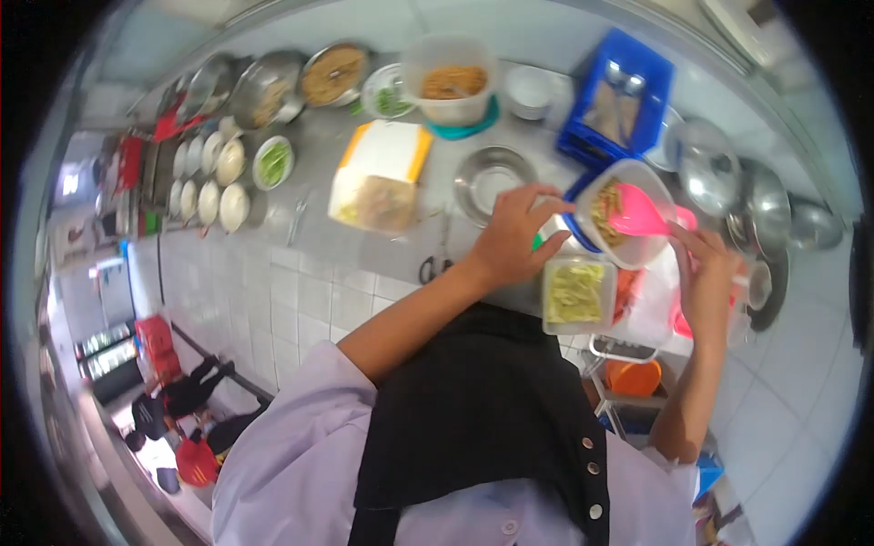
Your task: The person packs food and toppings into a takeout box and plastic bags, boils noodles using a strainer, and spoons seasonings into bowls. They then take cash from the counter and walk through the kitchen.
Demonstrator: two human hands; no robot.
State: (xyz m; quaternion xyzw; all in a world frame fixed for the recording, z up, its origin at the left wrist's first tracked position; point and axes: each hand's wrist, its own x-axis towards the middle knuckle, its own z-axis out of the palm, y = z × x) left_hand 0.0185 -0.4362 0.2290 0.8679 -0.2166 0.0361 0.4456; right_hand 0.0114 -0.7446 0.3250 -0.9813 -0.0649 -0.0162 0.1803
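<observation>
My right hand (706, 268) is closed round a pink ladle (639, 211), whose bowl is inside a clear plastic container (657, 182) holding brownish chopped food. My left hand (517, 235) reaches in from the left, thumb and fingers apart, with its fingertips beside that container's blue-edged side; whether they touch it I cannot tell. Just below stands a square tub (577, 296) of pale green shredded vegetable. A steel bowl (494, 182) lies beyond my left hand. Further left, an open takeaway box (378, 177), white with a yellow edge, has a clear bag or wrap in it.
Along the wall stand a tub of fried topping (452, 84), stacked white bowls (528, 93), a blue cutlery basket (619, 96) and metal lids (708, 168). Scissors (435, 267) lie near the counter's front edge. Several bowls (234, 209) fill the left end. Other people (187, 428) are at lower left.
</observation>
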